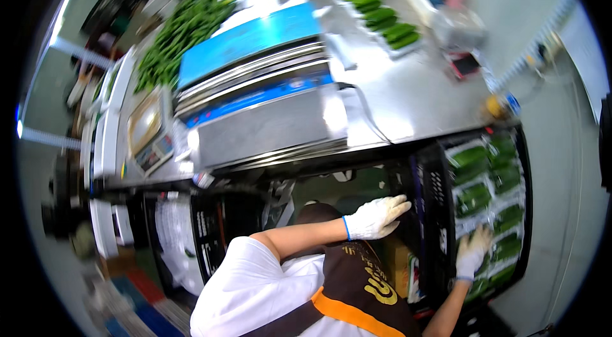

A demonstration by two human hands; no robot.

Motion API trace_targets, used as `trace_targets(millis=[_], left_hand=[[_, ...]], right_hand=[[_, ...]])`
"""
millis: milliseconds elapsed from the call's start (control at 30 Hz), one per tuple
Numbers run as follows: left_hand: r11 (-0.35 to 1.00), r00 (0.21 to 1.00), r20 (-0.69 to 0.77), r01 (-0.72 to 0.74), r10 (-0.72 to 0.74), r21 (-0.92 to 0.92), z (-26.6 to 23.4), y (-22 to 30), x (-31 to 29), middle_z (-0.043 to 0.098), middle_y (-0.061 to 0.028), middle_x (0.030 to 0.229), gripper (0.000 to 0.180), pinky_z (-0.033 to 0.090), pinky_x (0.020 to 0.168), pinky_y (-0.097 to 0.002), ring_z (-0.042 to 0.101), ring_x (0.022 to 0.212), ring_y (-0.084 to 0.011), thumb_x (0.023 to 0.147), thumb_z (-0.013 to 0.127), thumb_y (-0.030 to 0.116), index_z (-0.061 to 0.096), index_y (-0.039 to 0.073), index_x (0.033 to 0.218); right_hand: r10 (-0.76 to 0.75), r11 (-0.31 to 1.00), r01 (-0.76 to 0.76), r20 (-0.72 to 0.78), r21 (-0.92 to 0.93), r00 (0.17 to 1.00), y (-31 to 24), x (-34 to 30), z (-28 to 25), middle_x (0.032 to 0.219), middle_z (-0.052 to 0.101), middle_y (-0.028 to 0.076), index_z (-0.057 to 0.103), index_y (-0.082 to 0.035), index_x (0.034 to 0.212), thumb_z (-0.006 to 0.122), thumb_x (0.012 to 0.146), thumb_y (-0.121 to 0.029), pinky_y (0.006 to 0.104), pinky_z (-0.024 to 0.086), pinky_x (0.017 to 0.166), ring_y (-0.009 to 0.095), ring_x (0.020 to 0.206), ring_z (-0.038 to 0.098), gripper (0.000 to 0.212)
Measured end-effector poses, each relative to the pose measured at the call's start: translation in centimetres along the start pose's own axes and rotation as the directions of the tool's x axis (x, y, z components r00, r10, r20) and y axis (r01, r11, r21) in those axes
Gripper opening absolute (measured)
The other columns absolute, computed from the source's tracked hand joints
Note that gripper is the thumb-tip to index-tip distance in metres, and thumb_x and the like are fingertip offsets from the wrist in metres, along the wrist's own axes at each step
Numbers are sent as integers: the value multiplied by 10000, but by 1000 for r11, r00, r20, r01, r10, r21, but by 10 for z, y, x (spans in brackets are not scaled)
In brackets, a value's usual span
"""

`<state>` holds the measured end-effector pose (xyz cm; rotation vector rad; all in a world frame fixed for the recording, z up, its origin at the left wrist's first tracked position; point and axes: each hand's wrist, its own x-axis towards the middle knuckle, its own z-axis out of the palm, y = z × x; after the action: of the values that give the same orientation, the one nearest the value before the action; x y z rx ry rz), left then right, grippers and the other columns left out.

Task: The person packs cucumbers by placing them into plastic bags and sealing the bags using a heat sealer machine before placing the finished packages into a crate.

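Observation:
My left hand (379, 217), in a white knitted glove with a blue cuff, hangs in front of my apron. Its fingers are stretched toward the left side of a black plastic crate (440, 190), and nothing shows in them. On the right, my gloved right hand (473, 253) rests with fingers spread over film-wrapped packs of green vegetables (473, 200) inside that crate. The packs lie side by side in rows. Whether the right fingertips grip a pack's edge is hard to see.
A steel table (421, 95) bears a blue-topped wrapping machine (255, 37), a heap of long green vegetables (185, 31) and a row of filled trays (366, 2). A black cable (366, 104) hangs near the table's edge. Another black crate (201, 235) stands at the left.

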<state>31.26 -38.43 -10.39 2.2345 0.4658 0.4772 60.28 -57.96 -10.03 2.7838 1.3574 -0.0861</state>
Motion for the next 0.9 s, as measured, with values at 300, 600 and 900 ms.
trace_targets(millis=[300, 600, 900], left_hand=[[880, 842, -260, 466, -472, -91, -52, -24, -127, 569, -142, 1051, 398, 497, 736, -444, 587, 913, -363, 817, 561, 141, 491, 46, 1198], [771, 672, -399, 612, -624, -175, -108, -57, -243, 599, -151, 1030, 374, 498, 780, -430, 595, 934, -354, 830, 545, 179, 520, 55, 1182], [751, 631, -487, 655, -604, -82, -149, -79, -314, 623, -168, 1035, 344, 517, 744, -412, 626, 883, -342, 862, 552, 199, 550, 47, 1172]], right_hand=[[-91, 969, 129, -181, 212, 979, 1, 71, 35, 1489, 229, 254, 255, -8, 1444, 411, 986, -267, 417, 192, 1136, 380, 1382, 213, 549], [-109, 910, 192, -235, 367, 966, -141, 69, -51, 1310, 465, 228, 471, 38, 1284, 494, 963, -249, 392, 357, 1022, 350, 1204, 447, 431], [-577, 700, 650, -303, 296, 759, -333, 26, -48, 1281, 514, 226, 512, 28, 1252, 629, 817, -46, 398, 357, 1042, 355, 1223, 468, 456]])
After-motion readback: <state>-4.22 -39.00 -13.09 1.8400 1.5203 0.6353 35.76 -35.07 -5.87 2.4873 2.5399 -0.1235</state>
